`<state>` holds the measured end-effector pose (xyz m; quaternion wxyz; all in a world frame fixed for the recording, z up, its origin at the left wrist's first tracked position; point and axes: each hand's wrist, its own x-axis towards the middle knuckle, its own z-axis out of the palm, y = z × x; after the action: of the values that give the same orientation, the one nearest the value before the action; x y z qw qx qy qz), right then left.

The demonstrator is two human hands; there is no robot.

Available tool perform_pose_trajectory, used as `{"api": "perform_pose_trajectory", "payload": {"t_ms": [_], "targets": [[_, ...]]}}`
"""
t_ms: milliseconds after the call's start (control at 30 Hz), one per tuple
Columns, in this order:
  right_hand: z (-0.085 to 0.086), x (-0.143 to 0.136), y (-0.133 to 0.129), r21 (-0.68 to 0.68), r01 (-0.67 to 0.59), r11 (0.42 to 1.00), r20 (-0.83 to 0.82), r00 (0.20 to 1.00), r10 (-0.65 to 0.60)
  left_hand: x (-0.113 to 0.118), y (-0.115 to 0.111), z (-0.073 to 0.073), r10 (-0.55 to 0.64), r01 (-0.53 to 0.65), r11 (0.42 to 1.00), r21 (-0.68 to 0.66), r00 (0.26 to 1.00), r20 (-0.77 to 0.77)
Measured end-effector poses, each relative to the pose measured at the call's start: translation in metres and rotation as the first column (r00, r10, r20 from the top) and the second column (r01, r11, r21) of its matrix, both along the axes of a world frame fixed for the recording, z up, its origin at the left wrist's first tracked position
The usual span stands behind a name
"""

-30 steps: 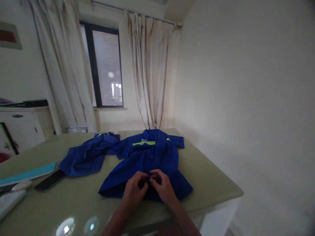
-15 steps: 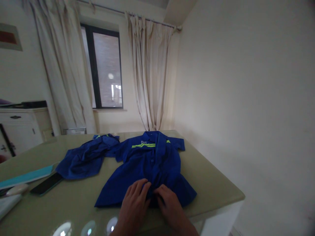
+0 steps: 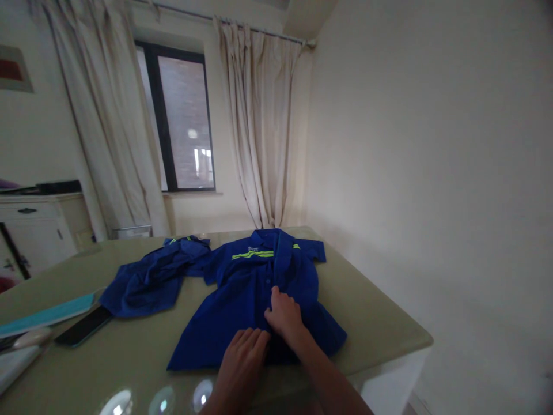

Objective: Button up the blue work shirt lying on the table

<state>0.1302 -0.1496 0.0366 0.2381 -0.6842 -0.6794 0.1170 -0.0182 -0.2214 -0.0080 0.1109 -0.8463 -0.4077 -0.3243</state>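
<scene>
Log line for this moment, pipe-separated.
left hand: low on shirt | right hand: on shirt, farther up | shirt: spread front-up on table | second garment: rumpled, left of shirt

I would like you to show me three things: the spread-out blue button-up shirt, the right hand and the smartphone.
Spread-out blue button-up shirt [image 3: 251,300], head view: middle of its front.
Right hand [image 3: 286,314], head view: back of the hand.
Smartphone [image 3: 84,327], head view: its dark screen.

Pale curtains [image 3: 261,121] beside dark-framed window [image 3: 185,109]
</scene>
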Motion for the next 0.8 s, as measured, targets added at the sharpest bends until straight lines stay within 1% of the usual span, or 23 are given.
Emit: {"api": "perform_pose_trajectory", "payload": {"t_ms": [33, 67, 100, 133, 167, 233, 300, 333, 367, 400, 433, 467, 500, 567, 633, 700, 733, 800], "targets": [[-0.002, 0.002, 0.004, 0.017, -0.010, 1.000, -0.043, 0.999, 0.011, 0.000, 0.001, 0.001, 0.000, 0.000, 1.000, -0.007, 1.000, -0.001], [-0.004, 0.005, 0.006, 0.051, -0.028, 0.998, -0.122, 0.992, 0.034, -0.001, 0.001, 0.003, -0.005, 0.005, 1.000, -0.013, 1.000, 0.002], [-0.007, 0.010, 0.008, 0.095, -0.049, 0.994, -0.233, 0.970, 0.070, -0.002, 0.001, 0.004, -0.016, 0.016, 1.000, -0.018, 1.000, 0.004], [-0.009, 0.015, 0.009, 0.140, -0.068, 0.988, -0.363, 0.925, 0.115, -0.002, 0.001, 0.006, -0.029, 0.029, 0.999, -0.021, 1.000, 0.004], [-0.011, 0.019, 0.010, 0.179, -0.083, 0.980, -0.494, 0.854, 0.163, -0.002, 0.001, 0.009, -0.044, 0.044, 0.999, -0.020, 0.999, 0.000], [-0.013, 0.027, 0.009, 0.210, -0.097, 0.973, -0.715, 0.664, 0.221, -0.001, 0.001, 0.015, -0.077, 0.077, 0.997, -0.005, 0.997, -0.012], [-0.012, 0.033, 0.006, 0.178, -0.110, 0.978, -0.853, 0.477, 0.209, 0.001, 0.001, 0.022, -0.126, 0.127, 0.991, 0.031, 0.991, -0.041], [-0.010, 0.034, 0.004, 0.150, -0.133, 0.980, -0.894, 0.405, 0.192, 0.002, 0.002, 0.027, -0.159, 0.163, 0.985, 0.056, 0.985, -0.070], [-0.007, 0.036, 0.001, 0.124, -0.168, 0.978, -0.920, 0.350, 0.177, 0.002, 0.004, 0.031, -0.195, 0.203, 0.976, 0.073, 0.975, -0.105], [-0.004, 0.038, -0.003, 0.104, -0.213, 0.971, -0.934, 0.316, 0.170, 0.002, 0.005, 0.035, -0.226, 0.238, 0.968, 0.077, 0.964, -0.141], [-0.001, 0.040, -0.008, 0.097, -0.264, 0.960, -0.934, 0.309, 0.179, 0.001, 0.008, 0.039, -0.243, 0.257, 0.964, 0.072, 0.956, -0.165], [0.002, 0.042, -0.013, 0.105, -0.312, 0.944, -0.920, 0.331, 0.212, 0.000, 0.010, 0.042, -0.244, 0.257, 0.965, 0.062, 0.956, -0.165], [0.004, 0.045, -0.020, 0.124, -0.355, 0.926, -0.885, 0.382, 0.265, -0.002, 0.013, 0.046, -0.228, 0.235, 0.971, 0.043, 0.965, -0.131], [0.006, 0.050, -0.034, 0.167, -0.422, 0.891, -0.743, 0.540, 0.395, -0.009, 0.019, 0.050, -0.153, 0.154, 0.988, -0.021, 0.987, 0.039], [0.005, 0.055, -0.048, 0.195, -0.454, 0.869, -0.536, 0.693, 0.482, -0.017, 0.025, 0.052, -0.050, 0.081, 0.990, -0.113, 0.966, 0.255], [0.005, 0.058, -0.058, 0.227, -0.429, 0.874, -0.372, 0.792, 0.485, -0.026, 0.030, 0.050, 0.023, 0.050, 0.983, -0.178, 0.923, 0.383], [0.006, 0.058, -0.062, 0.259, -0.396, 0.881, -0.322, 0.825, 0.465, -0.030, 0.032, 0.049, 0.037, 0.042, 0.982, -0.186, 0.915, 0.401], [0.011, 0.059, -0.066, 0.342, -0.326, 0.881, -0.243, 0.875, 0.418, -0.037, 0.033, 0.046, 0.017, 0.046, 0.984, -0.172, 0.937, 0.348]]}}
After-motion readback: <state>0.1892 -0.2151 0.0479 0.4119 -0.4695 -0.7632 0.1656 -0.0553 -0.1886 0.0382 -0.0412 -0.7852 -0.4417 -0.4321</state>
